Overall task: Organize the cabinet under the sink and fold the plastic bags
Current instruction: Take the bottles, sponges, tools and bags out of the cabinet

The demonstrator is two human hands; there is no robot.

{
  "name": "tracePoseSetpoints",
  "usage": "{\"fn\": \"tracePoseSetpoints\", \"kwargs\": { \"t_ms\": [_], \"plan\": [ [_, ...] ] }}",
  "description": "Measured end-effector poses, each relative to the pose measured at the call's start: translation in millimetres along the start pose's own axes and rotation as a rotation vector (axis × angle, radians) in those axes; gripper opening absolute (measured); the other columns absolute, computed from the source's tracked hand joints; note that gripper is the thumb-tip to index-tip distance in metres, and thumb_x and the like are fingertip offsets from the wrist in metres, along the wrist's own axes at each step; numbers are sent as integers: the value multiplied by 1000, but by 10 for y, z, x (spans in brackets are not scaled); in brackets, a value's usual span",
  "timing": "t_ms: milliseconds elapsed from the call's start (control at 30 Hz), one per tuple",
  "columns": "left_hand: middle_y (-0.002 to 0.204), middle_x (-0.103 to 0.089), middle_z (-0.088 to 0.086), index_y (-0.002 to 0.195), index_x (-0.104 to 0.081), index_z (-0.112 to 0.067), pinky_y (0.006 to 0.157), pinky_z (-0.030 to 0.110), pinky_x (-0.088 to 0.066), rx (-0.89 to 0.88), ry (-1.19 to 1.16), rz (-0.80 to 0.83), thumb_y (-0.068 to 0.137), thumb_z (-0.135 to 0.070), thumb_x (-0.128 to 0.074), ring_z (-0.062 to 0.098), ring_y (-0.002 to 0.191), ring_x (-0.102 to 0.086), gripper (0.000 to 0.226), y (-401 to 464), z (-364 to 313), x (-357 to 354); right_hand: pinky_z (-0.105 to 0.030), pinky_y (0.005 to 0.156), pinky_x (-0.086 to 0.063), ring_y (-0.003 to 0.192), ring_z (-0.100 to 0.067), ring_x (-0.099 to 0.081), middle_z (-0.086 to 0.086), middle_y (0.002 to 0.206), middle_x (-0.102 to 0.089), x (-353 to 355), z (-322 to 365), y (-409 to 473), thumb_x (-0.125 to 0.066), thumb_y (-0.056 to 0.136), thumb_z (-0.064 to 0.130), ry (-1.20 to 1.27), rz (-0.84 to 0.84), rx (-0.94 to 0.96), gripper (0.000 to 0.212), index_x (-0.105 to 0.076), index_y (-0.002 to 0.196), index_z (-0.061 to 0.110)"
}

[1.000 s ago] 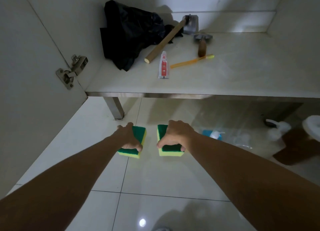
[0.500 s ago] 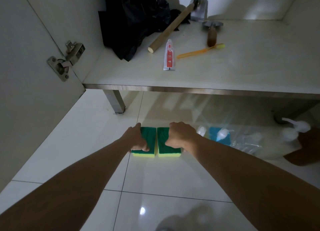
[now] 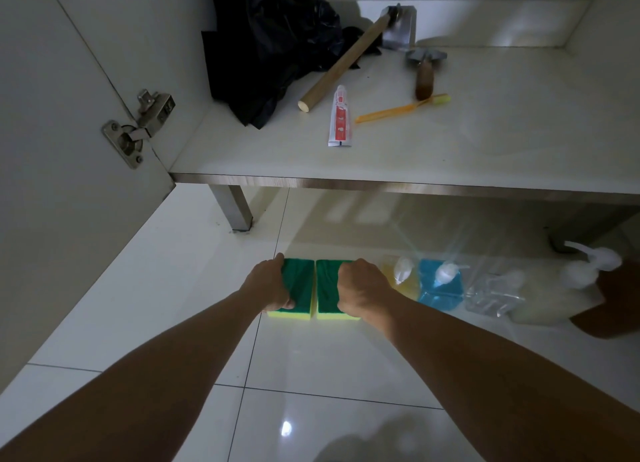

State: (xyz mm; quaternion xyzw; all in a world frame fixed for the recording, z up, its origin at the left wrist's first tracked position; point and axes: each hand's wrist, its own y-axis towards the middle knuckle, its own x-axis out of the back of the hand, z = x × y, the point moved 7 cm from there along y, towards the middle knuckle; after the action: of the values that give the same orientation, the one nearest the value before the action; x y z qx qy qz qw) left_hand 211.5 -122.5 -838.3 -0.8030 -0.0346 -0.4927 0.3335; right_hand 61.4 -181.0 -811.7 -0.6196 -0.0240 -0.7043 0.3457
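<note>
Two green-and-yellow sponges lie side by side on the tiled floor in front of the cabinet. My left hand (image 3: pixel 268 285) grips the left sponge (image 3: pixel 299 283) by its outer edge. My right hand (image 3: pixel 363 288) grips the right sponge (image 3: pixel 327 288) from above. Only a thin gap separates the sponges. A crumpled black plastic bag (image 3: pixel 266 46) sits at the back left of the cabinet shelf (image 3: pixel 485 143).
On the shelf lie a wooden-handled hammer (image 3: pixel 343 59), a toothpaste tube (image 3: pixel 340 117), an orange toothbrush (image 3: pixel 403 108) and a small brown-handled tool (image 3: pixel 425 73). Right of the sponges stand yellow (image 3: pixel 401 278) and blue (image 3: pixel 440 285) pump bottles, clear plastic and a white pump bottle (image 3: pixel 588 264). The open door with its hinge (image 3: pixel 138 125) is at left.
Both hands slid the sponges together, closing the wide gap to a thin one. The view shifted, bringing more bottles into sight at right.
</note>
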Motion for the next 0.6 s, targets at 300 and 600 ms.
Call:
{"fn": "tracePoseSetpoints", "kwargs": {
  "t_ms": [300,600],
  "plan": [
    [137,-47,11,146,-26,-8,99,33,-41,-14,18,4,73,-20,-83,28,127,-44,93,-20,-8,-2,-30,82,-51,103,-30,-66,-15,109,-67,-59,-7,-58,-57,90,1,0,-4,2,14,-63,102,4],
    [148,-41,9,148,-32,-12,102,38,-46,-40,191,152,78,-34,-80,29,129,-46,88,-126,-279,409,-22,44,-49,48,-17,-63,-10,64,-61,552,18,-142,-70,89,13,74,134,59,24,-53,77,2]
  ]
}}
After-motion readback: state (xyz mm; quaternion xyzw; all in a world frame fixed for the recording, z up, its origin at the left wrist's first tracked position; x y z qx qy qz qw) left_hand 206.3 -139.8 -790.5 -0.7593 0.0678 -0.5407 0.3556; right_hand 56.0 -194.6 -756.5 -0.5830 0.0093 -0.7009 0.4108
